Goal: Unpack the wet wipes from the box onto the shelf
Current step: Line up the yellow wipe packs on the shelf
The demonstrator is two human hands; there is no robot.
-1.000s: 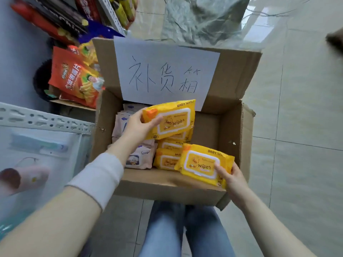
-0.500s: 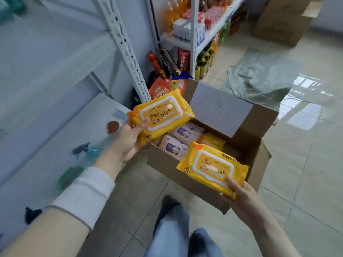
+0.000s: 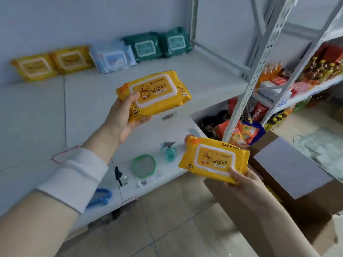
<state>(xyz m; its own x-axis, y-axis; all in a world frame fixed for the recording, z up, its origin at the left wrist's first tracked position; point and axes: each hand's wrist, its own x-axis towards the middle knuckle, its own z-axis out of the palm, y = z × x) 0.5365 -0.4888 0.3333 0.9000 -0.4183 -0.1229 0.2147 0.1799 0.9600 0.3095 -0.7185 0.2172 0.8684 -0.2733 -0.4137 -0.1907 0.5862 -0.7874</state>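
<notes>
Broadly, grey shelf [image 3: 185, 71] across the left, with a row of packs [image 3: 113, 58], yellow, pale blue and green, along its back wall. Lower right, cardboard box [image 3: 306, 216] on the tiled floor [image 3: 167, 229], white sheet [image 3: 289, 169] on its flap. Held over the shelf's front edge in the left hand [image 3: 122, 117]: upper wipes pack [image 3: 157, 91], thumb on its face, fingers curled beneath. Held above the box's near corner in the right hand [image 3: 246, 184]: lower wipes pack [image 3: 213, 158], pinched at its bottom edge. On the lower board between them, teal spray bottle [image 3: 169, 152] beside a green-rimmed disc [image 3: 144, 166].
</notes>
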